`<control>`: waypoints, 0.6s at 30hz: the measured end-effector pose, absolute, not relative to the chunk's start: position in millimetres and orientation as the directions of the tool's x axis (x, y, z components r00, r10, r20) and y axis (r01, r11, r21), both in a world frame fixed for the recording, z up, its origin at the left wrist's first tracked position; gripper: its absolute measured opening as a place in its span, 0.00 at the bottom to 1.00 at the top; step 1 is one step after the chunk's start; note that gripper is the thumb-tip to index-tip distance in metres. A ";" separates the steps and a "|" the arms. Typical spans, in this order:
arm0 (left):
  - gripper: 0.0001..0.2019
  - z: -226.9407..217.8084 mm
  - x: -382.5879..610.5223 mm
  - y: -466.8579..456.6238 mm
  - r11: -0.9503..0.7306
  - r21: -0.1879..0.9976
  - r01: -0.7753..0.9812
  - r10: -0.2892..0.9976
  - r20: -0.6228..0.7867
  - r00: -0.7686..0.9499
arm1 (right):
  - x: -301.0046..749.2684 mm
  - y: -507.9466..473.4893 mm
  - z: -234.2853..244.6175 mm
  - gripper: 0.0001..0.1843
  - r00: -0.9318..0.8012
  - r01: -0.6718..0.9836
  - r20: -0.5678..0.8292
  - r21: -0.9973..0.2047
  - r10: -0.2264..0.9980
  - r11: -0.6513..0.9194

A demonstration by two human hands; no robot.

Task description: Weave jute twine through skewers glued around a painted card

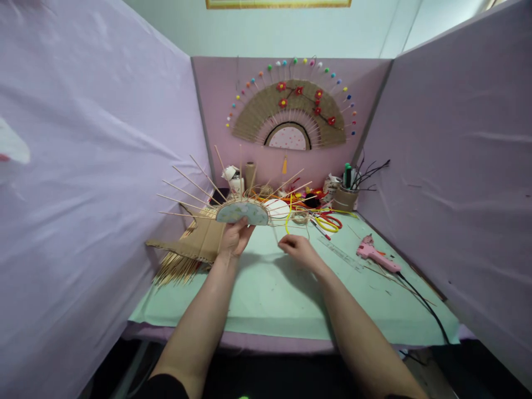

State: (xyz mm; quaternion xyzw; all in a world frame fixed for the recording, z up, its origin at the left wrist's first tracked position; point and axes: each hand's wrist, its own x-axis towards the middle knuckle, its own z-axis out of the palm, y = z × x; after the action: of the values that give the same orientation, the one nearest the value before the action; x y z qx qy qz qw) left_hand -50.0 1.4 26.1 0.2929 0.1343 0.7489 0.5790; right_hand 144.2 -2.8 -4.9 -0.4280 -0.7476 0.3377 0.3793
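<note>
**A:** What is shown in the head view?

**B:** A half-round fan frame (243,212) is held up over the far part of the bench (270,299), a little left of the middle. Thin sticks are spread out from its curved edge, upward and to both sides.

**A:** How is it gripped?

**B:** It is clamped at its lower edge by the left hand (235,238), with the fingers closed firmly on it.

**A:** And the right hand?

**B:** The right hand (297,247) is kept low over the bench, just right of the frame and apart from the left hand. Its fingers are drawn together as in a pinch. Whether anything is caught between them cannot be told.

**A:** What is placed around them?

**B:** A cardboard piece (199,241) is seen just left of the left hand, with a bundle of sticks (177,270) laid under it at the bench's left edge. Yellow-handled scissors (328,223) are laid beyond the right hand. A clear ruler (343,255) and a pink glue gun (376,255) are set further right, the gun's black cord trailing toward the near edge.

**A:** And at the back?

**B:** A cup of pens (344,197) is stood in the right corner, amid craft clutter. A finished fan (291,113), trimmed with red flowers and coloured beads, is fixed to the back wall.
</note>
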 end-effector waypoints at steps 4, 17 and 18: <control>0.21 21.8 -42.3 -2.6 -0.184 0.550 -0.815 0.966 0.252 -0.048 | 116.4 -16.2 -13.7 0.09 -0.494 0.367 0.255 -0.805 0.831 0.466; 0.15 20.7 -43.1 -0.7 -0.123 0.517 -0.847 0.986 0.161 -0.044 | 117.3 -14.9 -13.3 0.24 -0.380 0.082 0.288 -0.936 0.879 0.342; 0.15 20.3 -43.0 -0.5 -0.117 0.515 -0.850 0.986 0.162 -0.037 | 115.4 -15.1 -13.7 0.26 -0.377 0.026 0.303 -0.941 0.875 0.337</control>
State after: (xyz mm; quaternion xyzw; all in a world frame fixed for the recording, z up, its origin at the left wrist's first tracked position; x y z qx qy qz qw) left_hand -43.0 -0.5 20.3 0.2436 0.1401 0.7064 0.6497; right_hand 115.4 -15.1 -13.7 -0.3300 -0.6825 0.4718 0.4502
